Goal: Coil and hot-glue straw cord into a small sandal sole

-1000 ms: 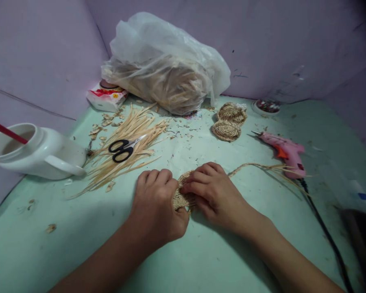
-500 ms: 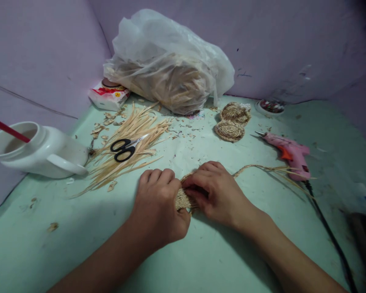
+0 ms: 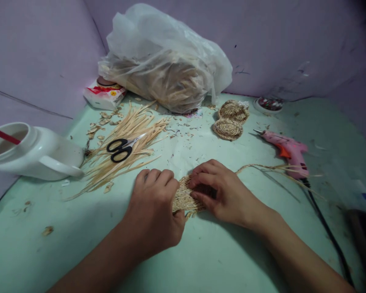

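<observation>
Between my hands lies a flat piece of coiled straw rope [image 3: 184,196], pale tan with tight rows, partly covered by my fingers. My left hand [image 3: 155,207] grips its left side, fingers curled over the far edge and thumb at the near edge. At its right part, my right hand [image 3: 221,193] has bent fingers, with fingertips and thumb pressed on the woven surface. A twisted straw cord [image 3: 250,165] runs out from behind my right hand toward the right and ends in loose strands over the glue gun [image 3: 288,152].
Black-handled scissors [image 3: 122,148] rest on loose straw strips [image 3: 128,162]. A white jug [image 3: 49,150] stands at left. Behind are a plastic bag [image 3: 171,61], a small box [image 3: 105,97], coiled straw discs [image 3: 228,129] and a small dish [image 3: 259,106]. A black cable [image 3: 326,228] trails at right.
My right hand has shifted slightly right along the woven piece, so more of its surface shows between my hands. My left hand keeps its hold. The whole view has shifted slightly.
</observation>
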A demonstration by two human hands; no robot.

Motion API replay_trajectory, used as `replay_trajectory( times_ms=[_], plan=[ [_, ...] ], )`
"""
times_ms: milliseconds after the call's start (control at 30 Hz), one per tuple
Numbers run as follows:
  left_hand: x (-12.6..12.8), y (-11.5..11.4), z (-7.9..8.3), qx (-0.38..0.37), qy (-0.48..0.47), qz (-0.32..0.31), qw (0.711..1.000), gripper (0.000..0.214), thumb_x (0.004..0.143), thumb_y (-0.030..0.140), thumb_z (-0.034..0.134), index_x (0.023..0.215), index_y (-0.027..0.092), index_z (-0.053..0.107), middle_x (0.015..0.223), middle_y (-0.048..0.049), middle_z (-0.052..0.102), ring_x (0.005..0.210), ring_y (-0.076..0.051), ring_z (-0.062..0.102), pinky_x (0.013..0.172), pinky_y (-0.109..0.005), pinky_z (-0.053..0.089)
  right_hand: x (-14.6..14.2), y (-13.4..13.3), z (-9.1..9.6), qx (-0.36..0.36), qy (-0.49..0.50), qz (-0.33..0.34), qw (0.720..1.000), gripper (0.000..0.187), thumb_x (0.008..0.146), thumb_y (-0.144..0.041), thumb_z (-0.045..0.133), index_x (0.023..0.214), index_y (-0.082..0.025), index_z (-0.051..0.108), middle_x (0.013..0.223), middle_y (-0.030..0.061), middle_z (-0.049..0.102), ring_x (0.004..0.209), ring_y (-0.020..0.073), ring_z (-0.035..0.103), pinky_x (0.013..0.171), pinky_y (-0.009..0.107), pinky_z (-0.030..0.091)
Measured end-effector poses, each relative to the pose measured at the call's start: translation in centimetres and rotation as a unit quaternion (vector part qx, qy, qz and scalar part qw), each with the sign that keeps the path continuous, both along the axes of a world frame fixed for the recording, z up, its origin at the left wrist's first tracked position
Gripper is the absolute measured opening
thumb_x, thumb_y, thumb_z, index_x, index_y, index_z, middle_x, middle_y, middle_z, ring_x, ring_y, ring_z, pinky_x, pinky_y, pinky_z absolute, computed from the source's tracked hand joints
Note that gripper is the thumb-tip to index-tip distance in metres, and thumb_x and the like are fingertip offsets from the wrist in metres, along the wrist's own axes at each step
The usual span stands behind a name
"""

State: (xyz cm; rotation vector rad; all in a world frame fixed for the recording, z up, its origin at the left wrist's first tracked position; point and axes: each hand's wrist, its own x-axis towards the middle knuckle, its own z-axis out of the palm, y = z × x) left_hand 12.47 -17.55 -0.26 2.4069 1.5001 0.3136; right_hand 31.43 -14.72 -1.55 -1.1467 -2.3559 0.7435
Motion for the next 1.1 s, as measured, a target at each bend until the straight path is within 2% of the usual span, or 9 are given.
replay_trajectory(
  times_ms=[367, 567, 667, 833, 1100],
  plan=[
    [0.1, 0.0, -0.8, 0.045, -0.015, -0.004, 0.999, 0.019, 0.062, 0.020, 0.056, 0.079, 0.016, 0.060, 0.087, -0.0095, 0.059, 0.085, -0.027, 0.051, 0.082, -0.047, 0.040, -0.2, -0.3, 0.1, 0.004, -0.011, -0.008, 1.000, 0.014, 0.072, -0.010, 0.063, 0.082, -0.019, 0.063, 0.089, 0.0062, 0.065, 0.085, 0.0220, 0.051, 0.075, 0.037, 0.043],
    [0.1, 0.0, -0.9, 0.046, -0.027, -0.003, 0.999, 0.019, 0.061, 0.019, 0.056, 0.079, 0.015, 0.060, 0.088, -0.0107, 0.060, 0.087, -0.028, 0.052, 0.082, -0.047, 0.041, -0.1, -0.3, 0.2, 0.006, -0.006, -0.004, 1.000, 0.014, 0.072, -0.009, 0.062, 0.083, -0.018, 0.064, 0.089, 0.0070, 0.066, 0.086, 0.0223, 0.053, 0.076, 0.037, 0.043],
    [0.1, 0.0, -0.9, 0.045, -0.032, -0.001, 0.998, 0.019, 0.061, 0.019, 0.056, 0.079, 0.015, 0.061, 0.087, -0.0102, 0.060, 0.086, -0.028, 0.053, 0.081, -0.047, 0.041, 0.2, -0.1, 0.1, -0.013, 0.026, 0.002, 1.000, 0.018, 0.074, -0.005, 0.057, 0.084, -0.018, 0.064, 0.090, 0.0068, 0.068, 0.087, 0.0215, 0.055, 0.078, 0.037, 0.044],
    [0.1, 0.0, -1.0, 0.042, -0.031, 0.002, 0.999, 0.019, 0.061, 0.020, 0.055, 0.079, 0.015, 0.060, 0.087, -0.0099, 0.060, 0.085, -0.027, 0.052, 0.081, -0.047, 0.040, 0.6, 0.1, -0.3, -0.057, 0.074, -0.030, 0.995, 0.018, 0.077, -0.005, 0.056, 0.086, -0.019, 0.064, 0.089, 0.0049, 0.070, 0.087, 0.0202, 0.058, 0.079, 0.036, 0.045],
    [0.2, 0.0, -1.0, 0.040, -0.030, 0.016, 0.999, 0.023, 0.060, 0.020, 0.055, 0.083, 0.017, 0.056, 0.090, -0.0099, 0.060, 0.089, -0.028, 0.053, 0.083, -0.046, 0.040, 0.5, 0.1, -0.4, -0.056, 0.070, -0.044, 0.995, 0.016, 0.076, -0.009, 0.061, 0.087, -0.020, 0.065, 0.089, 0.0040, 0.071, 0.087, 0.0204, 0.059, 0.079, 0.037, 0.045]
  ],
)
